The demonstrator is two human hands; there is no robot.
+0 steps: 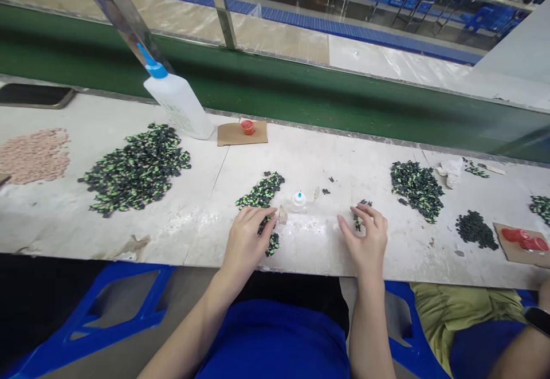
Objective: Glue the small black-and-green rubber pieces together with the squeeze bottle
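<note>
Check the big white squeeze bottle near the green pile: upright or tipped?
Tipped. The white squeeze bottle leans, its blue nozzle pointing up-left, base on the table.

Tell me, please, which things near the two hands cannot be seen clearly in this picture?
- Head view: the left hand covers part of the small green-black pile; whether it grips a piece is hidden.
- The pieces under the right hand fingertips are too small to identify.
- The tiny white cap is blurred.

The left hand (246, 240) covers part of the small green-black pieces (261, 195); their exact shape is too small to tell.
</note>
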